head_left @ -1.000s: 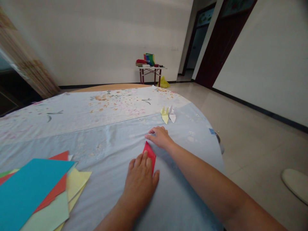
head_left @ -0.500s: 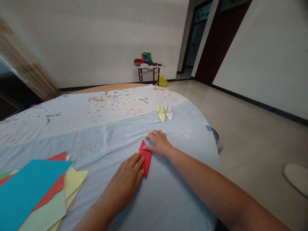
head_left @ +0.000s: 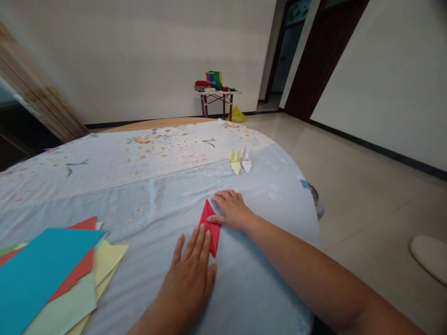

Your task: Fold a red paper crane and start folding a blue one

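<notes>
A red folded paper [head_left: 215,235], long and diamond-shaped with a crease down its middle, lies flat on the cloth-covered table. Spread fingers of my left hand [head_left: 190,274] rest on its lower left part, the thumb off to the right side. From the right, my right hand [head_left: 233,210] touches the paper with its outstretched thumb, while its other fingers reach past the upper right edge onto the cloth. Farther back stand two small folded paper figures side by side, one yellow [head_left: 235,164] and one white [head_left: 246,163].
Coloured paper sheets, a blue one [head_left: 45,265] on top, lie in a loose pile at the left. The round table carries a flowered tablecloth [head_left: 146,163]. Against the far wall stands a small table [head_left: 217,93] with items on it. A yellow bag [head_left: 237,114] is on the floor.
My left hand has turned and slid down the red paper, its fingers now straighter and more spread. My right hand stays at the paper's upper right. The view has tilted slightly.
</notes>
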`<state>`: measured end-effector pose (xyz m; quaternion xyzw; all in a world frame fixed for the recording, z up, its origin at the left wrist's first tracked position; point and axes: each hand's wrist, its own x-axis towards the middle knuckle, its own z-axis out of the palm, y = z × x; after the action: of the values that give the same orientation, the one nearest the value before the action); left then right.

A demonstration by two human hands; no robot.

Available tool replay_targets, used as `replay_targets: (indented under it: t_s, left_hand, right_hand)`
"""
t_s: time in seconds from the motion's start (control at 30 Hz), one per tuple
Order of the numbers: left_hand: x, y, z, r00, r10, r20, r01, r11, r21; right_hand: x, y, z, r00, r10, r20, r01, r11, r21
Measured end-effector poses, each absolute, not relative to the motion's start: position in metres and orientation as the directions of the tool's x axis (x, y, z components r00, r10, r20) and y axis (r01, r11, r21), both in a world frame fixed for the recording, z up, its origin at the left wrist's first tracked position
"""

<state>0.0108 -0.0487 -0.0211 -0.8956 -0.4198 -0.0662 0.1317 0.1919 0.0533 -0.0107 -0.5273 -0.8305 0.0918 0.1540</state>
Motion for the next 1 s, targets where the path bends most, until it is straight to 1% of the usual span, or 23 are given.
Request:
replay_targets:
  t_s: [0.17, 0.23, 0.43, 0.57, 0.77, 0.87, 1.0]
  left_hand:
    - [0.009, -0.058, -0.011, 0.660, 0.710, 0.243, 0.751, -0.625, -0.215]
    - [0.008, -0.059, -0.004, 0.658, 0.719, 0.222, 0.753, -0.621, -0.218]
    - [0.007, -0.059, 0.008, 0.639, 0.765, 0.081, 0.765, -0.621, -0.171]
    - [0.010, -0.060, 0.004, 0.619, 0.783, 0.063, 0.782, -0.606, -0.148]
    - [0.011, -0.060, 0.000, 0.636, 0.769, 0.071, 0.769, -0.622, -0.151]
    - [0.013, -0.062, -0.001, 0.638, 0.769, 0.050, 0.766, -0.626, -0.142]
    - [0.012, -0.067, 0.006, 0.654, 0.756, 0.012, 0.754, -0.650, -0.099]
  right_hand:
    - [0.193, 0.053, -0.012, -0.404, 0.901, 0.157, 0.849, 0.433, -0.303]
    - [0.194, 0.052, -0.011, -0.408, 0.899, 0.157, 0.846, 0.437, -0.305]
    - [0.193, 0.051, -0.009, -0.415, 0.899, 0.144, 0.843, 0.439, -0.310]
    - [0.193, 0.050, -0.009, -0.414, 0.899, 0.144, 0.847, 0.439, -0.301]
    - [0.191, 0.048, -0.009, -0.425, 0.892, 0.154, 0.847, 0.452, -0.278]
    - [0.190, 0.047, -0.009, -0.421, 0.893, 0.160, 0.853, 0.450, -0.266]
    - [0.190, 0.047, -0.009, -0.415, 0.898, 0.144, 0.859, 0.439, -0.262]
